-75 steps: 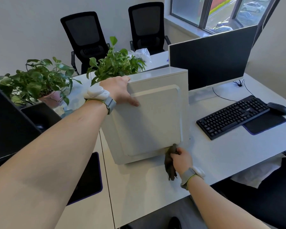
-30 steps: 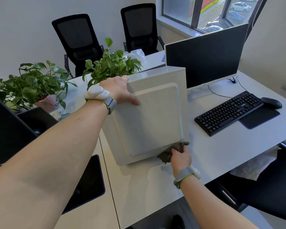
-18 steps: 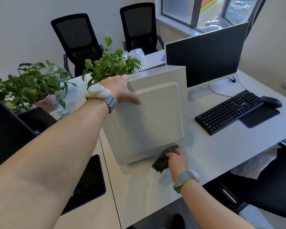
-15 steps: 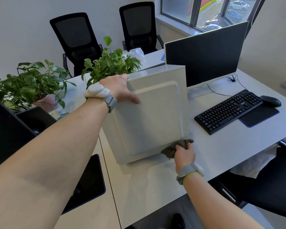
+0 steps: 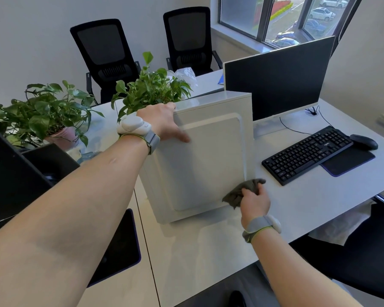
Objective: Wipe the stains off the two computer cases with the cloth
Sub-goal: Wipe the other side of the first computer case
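Observation:
A white computer case (image 5: 204, 160) stands upright in the middle of the white desk (image 5: 208, 244). My left hand (image 5: 162, 120) grips its top near corner, thumb down on the side panel. My right hand (image 5: 254, 201) holds a crumpled grey-brown cloth (image 5: 242, 190) and presses it against the case's lower right corner, just above the desk. Only one case is in view.
Behind the case stands a black monitor (image 5: 277, 76). A black keyboard (image 5: 306, 155), mouse (image 5: 364, 141) and mouse pad (image 5: 350, 161) lie to the right. Two potted plants (image 5: 42, 114) stand at the left, beside a dark screen (image 5: 7, 173). Two black chairs (image 5: 104, 54) are beyond the desk.
My right hand has rubbed the cloth back and forth along the case's bottom edge and is now at the lower right corner. My left hand has kept its grip on the top.

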Action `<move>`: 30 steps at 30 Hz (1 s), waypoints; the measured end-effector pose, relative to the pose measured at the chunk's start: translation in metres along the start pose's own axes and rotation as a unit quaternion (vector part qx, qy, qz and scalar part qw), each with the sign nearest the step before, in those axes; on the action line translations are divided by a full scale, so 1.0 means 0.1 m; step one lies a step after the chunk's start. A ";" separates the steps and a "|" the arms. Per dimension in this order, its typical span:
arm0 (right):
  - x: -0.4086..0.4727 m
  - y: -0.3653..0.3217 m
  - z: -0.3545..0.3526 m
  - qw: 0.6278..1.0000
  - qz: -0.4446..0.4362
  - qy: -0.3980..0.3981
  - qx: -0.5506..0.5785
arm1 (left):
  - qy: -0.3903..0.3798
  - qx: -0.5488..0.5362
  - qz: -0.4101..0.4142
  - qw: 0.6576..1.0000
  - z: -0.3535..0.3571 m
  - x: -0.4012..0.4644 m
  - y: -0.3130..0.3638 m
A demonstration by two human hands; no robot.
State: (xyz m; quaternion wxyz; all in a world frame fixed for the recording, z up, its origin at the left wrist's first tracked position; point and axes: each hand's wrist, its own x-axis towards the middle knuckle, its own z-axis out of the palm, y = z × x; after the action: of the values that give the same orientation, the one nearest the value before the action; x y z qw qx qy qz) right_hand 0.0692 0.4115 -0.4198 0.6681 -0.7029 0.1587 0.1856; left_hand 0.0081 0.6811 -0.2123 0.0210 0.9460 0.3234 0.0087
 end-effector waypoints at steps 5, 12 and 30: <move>0.01 -0.06 0.06 0.990 -0.055 0.010 -0.127 | -0.004 -0.004 -0.004 1.000 0.00 -0.01 0.00; -0.24 0.29 0.33 0.984 0.028 -0.032 -0.176 | -0.004 -0.009 -0.003 1.000 -0.01 -0.01 0.00; -1.04 0.80 0.91 0.924 0.049 -0.270 -0.267 | -0.020 -0.020 -0.007 1.000 -0.03 0.06 -0.02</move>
State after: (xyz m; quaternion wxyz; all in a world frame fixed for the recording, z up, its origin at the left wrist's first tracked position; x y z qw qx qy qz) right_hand -0.0651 0.4955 -0.4445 0.4633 -0.7697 -0.0484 0.4365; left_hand 0.0116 0.6863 -0.2094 0.0461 0.9432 0.3290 -0.0043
